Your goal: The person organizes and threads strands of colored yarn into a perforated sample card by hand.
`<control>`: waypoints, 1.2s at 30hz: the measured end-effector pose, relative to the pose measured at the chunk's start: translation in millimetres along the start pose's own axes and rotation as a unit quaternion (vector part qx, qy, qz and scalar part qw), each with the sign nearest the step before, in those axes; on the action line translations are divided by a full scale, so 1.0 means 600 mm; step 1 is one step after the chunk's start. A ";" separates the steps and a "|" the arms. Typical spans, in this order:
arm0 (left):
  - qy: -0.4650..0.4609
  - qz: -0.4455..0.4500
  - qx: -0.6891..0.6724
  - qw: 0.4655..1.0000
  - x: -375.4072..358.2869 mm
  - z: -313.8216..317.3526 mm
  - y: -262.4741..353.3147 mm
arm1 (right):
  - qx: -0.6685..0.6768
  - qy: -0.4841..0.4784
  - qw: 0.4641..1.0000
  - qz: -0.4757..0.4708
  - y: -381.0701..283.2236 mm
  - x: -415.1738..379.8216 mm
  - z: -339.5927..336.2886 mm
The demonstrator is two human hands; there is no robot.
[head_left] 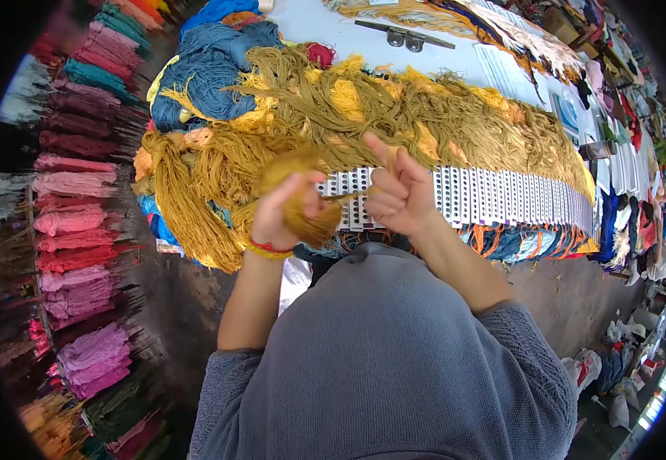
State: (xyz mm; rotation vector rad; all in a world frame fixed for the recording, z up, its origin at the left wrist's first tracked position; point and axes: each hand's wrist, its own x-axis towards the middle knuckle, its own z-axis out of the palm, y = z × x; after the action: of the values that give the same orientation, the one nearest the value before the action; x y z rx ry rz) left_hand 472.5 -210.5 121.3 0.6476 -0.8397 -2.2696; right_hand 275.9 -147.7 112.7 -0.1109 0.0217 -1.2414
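My left hand [279, 211], with red and yellow bands at its wrist, is wrapped round a blurred bundle of mustard-brown yarn [314, 218]. A thin strand runs from the bundle toward my right hand [400, 188]. My right hand has its index finger raised and its other fingers curled, pinching the strand. Both hands are above a row of white cards with dark holes [486, 198]. Behind them, olive and gold yarn [456, 123] is spread along the table. More mustard yarn [180, 192] hangs over the table's left edge.
Blue yarn [210, 73] is heaped at the back left. A black clip-like tool [404, 37] rests on the pale tabletop [318, 27]. Pink, red and purple skeins [76, 199] hang at the far left. Plastic bags [586, 368] are on the floor at the lower right.
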 end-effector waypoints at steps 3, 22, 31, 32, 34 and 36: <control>0.045 0.090 -0.084 0.991 -0.008 -0.042 0.044 | -0.044 0.027 0.998 -0.021 -0.014 0.001 0.004; -0.066 -0.147 0.067 0.985 0.025 0.003 0.045 | -0.589 0.273 0.747 -0.148 0.106 0.051 0.017; -0.072 -0.045 0.131 0.988 0.035 -0.073 0.170 | -0.299 0.215 0.924 -0.101 0.109 0.073 0.069; -0.068 -0.042 0.120 0.990 0.033 -0.078 0.208 | -0.271 0.195 0.937 -0.101 0.104 0.074 0.070; -0.061 0.002 0.128 0.990 0.039 -0.096 0.293 | -0.244 0.168 0.949 -0.112 0.092 0.076 0.077; -0.062 0.029 0.113 0.991 0.029 -0.091 0.366 | -0.205 0.144 0.962 -0.113 0.085 0.081 0.075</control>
State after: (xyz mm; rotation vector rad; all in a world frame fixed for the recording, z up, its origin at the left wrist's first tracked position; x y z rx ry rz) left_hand 578.6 -376.5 234.6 0.5784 -1.1729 -2.1987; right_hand 343.5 -174.1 154.5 -0.2971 0.5333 -1.4604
